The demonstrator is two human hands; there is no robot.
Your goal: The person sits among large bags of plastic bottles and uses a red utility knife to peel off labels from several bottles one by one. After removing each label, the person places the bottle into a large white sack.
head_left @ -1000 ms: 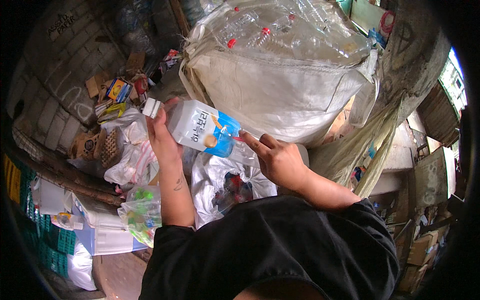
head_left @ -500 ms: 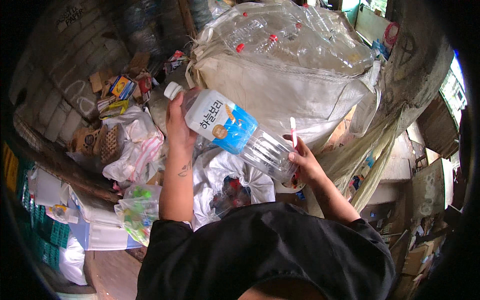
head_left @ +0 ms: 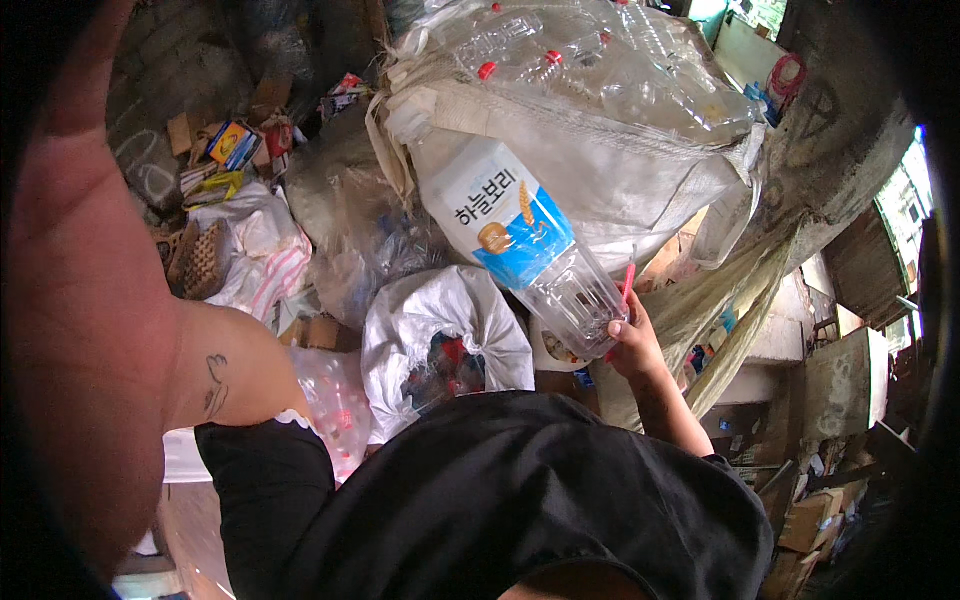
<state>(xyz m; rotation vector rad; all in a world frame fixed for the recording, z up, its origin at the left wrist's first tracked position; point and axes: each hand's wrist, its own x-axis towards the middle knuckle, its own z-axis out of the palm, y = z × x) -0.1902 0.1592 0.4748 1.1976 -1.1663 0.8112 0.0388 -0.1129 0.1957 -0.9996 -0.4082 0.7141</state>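
Observation:
My right hand [head_left: 638, 346] grips the base end of a large clear plastic bottle [head_left: 515, 225] with a white and blue label. The bottle slants up to the left, its whitish cap end blurred in front of a big sack. A slim red tool [head_left: 629, 282] with a thin tip sticks up from the same hand; its kind does not show. My left hand [head_left: 80, 220] is off the bottle, raised very near the camera at the left edge. It appears large and blurred, with its fingers out of sight.
A big white woven sack [head_left: 600, 165] full of clear bottles stands ahead. Below the held bottle sits a smaller white sack [head_left: 400, 330] with dark and red contents. Cardboard and plastic bags [head_left: 262, 240] are heaped at left; a greenish mesh cloth [head_left: 740, 310] hangs at right.
My left hand has let go of the bottle's neck and come up toward the camera at the left. The bottle, held by my right hand alone, has shifted slightly right and tilted more upright.

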